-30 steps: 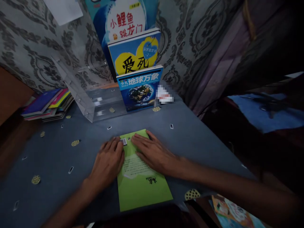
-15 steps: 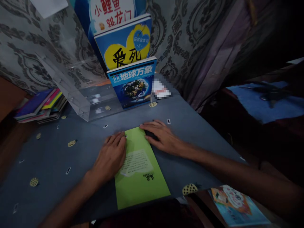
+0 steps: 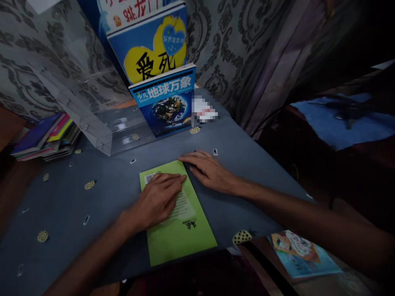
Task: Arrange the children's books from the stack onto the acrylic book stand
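A green book point(image 3: 182, 242) lies flat on the table near its front edge, closed, with a barcode and a block of small print on the cover facing up. Across its upper half rests my left hand point(image 3: 162, 197), fingers stretched toward the right edge and covering part of the print. My right hand point(image 3: 210, 170) lies along the book's upper right side, fingers extended, the fingertips touching its top right corner. Neither hand is wrapped around anything.
Behind stands a clear acrylic rack point(image 3: 101, 142) holding several picture books, with a blue earth book point(image 3: 173, 107) in front. A pile of books point(image 3: 46, 137) sits at the left. Below the table's front edge is a colourful book point(image 3: 304, 255). Patterned curtain hangs behind.
My left hand has moved right, from the book's left edge onto its cover, uncovering the barcode. My right hand stays at the upper right corner. The view has shifted slightly.
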### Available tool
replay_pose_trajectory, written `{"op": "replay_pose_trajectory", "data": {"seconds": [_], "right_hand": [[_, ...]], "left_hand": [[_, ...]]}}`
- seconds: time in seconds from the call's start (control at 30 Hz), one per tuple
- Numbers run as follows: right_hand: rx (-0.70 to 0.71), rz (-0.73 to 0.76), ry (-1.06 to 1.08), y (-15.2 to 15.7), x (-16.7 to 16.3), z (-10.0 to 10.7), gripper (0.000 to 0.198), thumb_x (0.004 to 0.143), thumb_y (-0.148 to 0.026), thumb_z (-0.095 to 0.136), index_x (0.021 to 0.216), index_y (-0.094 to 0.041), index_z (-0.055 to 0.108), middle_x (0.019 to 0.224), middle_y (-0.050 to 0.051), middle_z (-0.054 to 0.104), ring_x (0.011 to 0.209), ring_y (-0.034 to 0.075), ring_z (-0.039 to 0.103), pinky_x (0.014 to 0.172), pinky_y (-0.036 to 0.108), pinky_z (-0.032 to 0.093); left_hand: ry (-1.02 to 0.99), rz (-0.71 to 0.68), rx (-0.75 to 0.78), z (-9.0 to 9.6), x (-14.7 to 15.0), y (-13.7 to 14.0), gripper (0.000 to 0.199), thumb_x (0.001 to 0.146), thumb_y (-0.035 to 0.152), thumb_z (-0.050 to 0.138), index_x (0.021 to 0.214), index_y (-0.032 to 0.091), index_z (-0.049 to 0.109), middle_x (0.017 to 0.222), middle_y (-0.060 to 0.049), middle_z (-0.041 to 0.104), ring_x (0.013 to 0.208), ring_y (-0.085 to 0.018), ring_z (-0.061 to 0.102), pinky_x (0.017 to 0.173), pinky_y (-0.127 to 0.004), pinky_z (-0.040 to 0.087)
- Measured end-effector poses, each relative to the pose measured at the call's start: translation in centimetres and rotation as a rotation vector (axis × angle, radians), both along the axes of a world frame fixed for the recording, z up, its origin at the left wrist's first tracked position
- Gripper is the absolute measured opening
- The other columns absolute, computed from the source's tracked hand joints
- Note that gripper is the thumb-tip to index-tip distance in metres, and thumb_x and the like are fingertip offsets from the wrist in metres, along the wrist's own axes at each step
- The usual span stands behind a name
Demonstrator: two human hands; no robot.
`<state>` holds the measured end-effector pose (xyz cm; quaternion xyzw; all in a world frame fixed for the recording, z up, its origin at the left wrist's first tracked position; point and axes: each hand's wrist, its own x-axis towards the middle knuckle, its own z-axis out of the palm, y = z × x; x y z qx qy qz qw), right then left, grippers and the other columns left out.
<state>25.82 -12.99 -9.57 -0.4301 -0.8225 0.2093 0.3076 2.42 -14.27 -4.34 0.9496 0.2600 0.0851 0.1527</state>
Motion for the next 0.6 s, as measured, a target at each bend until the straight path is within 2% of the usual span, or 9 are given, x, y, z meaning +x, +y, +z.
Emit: {"op": "replay_pose_trajectory", "data": {"seconds": [0.33, 0.6], "right_hand": [[0.095, 0.043, -0.065, -0.2, -0.1, -0.3, 0.048, 0.093, -0.008, 0.04, 0.135, -0.02, 0.061, 0.139, 0.011, 0.064, 0.133, 0.025, 0.054, 0.112, 0.054, 0.039], [0.155, 0.075, -0.267, -1.4, 0.3, -1.3, 0.077, 0.076, 0.006, 0.045, 0.147, -0.026, 0.049, 0.152, 0.005, 0.053, 0.146, 0.025, 0.04, 0.116, 0.055, 0.034]], "left_hand": [[-0.04, -0.055, 0.048, -0.1, 0.4, -0.5, 0.024, 0.096, 0.01, 0.043, 0.112, 0.017, 0.06, 0.131, -0.012, 0.068, 0.124, -0.024, 0.061, 0.105, -0.046, 0.048], [-0.025, 0.158, 0.189, -1.0, -2.1, 1.3, 0.022, 0.1, 0.016, 0.045, 0.117, 0.017, 0.058, 0.124, -0.014, 0.07, 0.117, -0.028, 0.064, 0.095, -0.047, 0.053]]}}
